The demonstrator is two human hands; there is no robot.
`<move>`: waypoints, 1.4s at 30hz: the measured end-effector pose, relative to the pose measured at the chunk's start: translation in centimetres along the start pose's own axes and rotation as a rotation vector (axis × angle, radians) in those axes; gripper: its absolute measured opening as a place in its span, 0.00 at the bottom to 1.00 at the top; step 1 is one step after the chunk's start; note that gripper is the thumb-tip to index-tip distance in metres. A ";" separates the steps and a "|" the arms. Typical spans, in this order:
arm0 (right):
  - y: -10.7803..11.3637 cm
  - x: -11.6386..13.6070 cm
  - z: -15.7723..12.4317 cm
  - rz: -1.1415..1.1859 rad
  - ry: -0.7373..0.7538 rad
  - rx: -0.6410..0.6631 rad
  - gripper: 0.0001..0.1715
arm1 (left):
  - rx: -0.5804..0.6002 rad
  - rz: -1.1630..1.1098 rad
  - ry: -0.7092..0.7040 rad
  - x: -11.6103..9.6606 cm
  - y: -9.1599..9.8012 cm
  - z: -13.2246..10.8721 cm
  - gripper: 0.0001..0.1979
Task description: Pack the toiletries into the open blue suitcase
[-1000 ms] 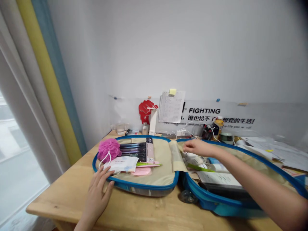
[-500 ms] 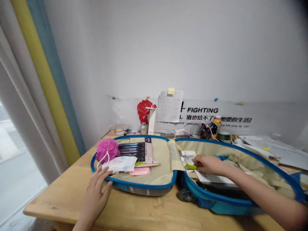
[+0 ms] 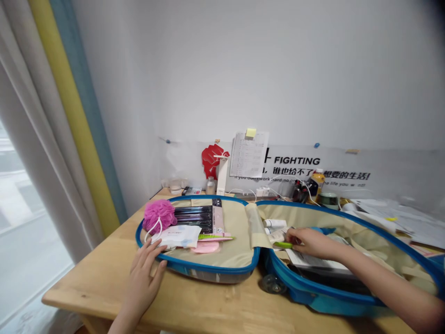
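Observation:
An open blue-rimmed suitcase (image 3: 212,265) lies on the table in two halves. My left hand (image 3: 144,271) rests on the rim of its left half, fingers apart, holding nothing. That half holds a pink bath puff (image 3: 159,216), a pack of dark toothbrushes (image 3: 198,219), a white packet (image 3: 179,236) and a round pink sponge (image 3: 206,247). My right hand (image 3: 309,243) reaches into the right half, its fingertips closed on a green-handled item (image 3: 283,245). White tubes (image 3: 274,224) lie just beyond it, above a white booklet (image 3: 313,260).
The wooden table (image 3: 104,278) ends near the curtain at the left. Loose papers (image 3: 392,215) lie to the right. Behind the suitcase stand a yellow-capped bottle (image 3: 317,183), a small glass bottle (image 3: 210,185) and cables, before a clear wall board (image 3: 299,161).
My right hand has moved down and into the right half, from the far side to the green-handled item. My left hand stays on the rim.

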State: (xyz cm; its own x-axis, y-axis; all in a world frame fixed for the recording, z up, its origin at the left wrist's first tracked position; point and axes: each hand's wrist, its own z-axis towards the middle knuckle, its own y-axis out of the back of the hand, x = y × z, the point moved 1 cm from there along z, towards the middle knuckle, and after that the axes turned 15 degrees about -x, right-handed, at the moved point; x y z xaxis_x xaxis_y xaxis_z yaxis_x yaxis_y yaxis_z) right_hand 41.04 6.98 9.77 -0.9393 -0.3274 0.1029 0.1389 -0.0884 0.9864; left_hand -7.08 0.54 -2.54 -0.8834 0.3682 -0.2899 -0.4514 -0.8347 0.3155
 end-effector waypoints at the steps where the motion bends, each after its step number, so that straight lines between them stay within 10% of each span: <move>1: 0.1 0.0 0.0 0.020 0.003 0.009 0.08 | -0.003 0.001 -0.003 0.0 0.0 0.0 0.16; 9: 3.5 0.5 1.0 0.180 -0.070 -0.086 0.23 | 0.016 0.015 -0.015 -0.2 0.1 0.1 0.16; 15: 5.2 7.1 3.3 0.207 0.089 -0.113 0.23 | 0.017 0.024 -0.014 -0.1 0.2 0.0 0.16; 26: -0.9 18.5 8.6 0.131 0.480 0.148 0.17 | 0.003 0.039 -0.051 0.0 0.1 0.0 0.16; 42: -3.3 18.9 8.0 0.267 0.663 0.165 0.25 | -0.009 0.019 -0.036 -0.1 0.0 0.1 0.16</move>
State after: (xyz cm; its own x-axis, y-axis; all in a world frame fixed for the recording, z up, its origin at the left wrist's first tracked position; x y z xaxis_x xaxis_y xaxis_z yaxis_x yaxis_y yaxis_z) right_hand 20.29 8.62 9.51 -0.4853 -0.8233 0.2944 0.2381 0.1995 0.9505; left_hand -7.06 0.54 -2.41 -0.8957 0.3669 -0.2513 -0.4338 -0.8452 0.3121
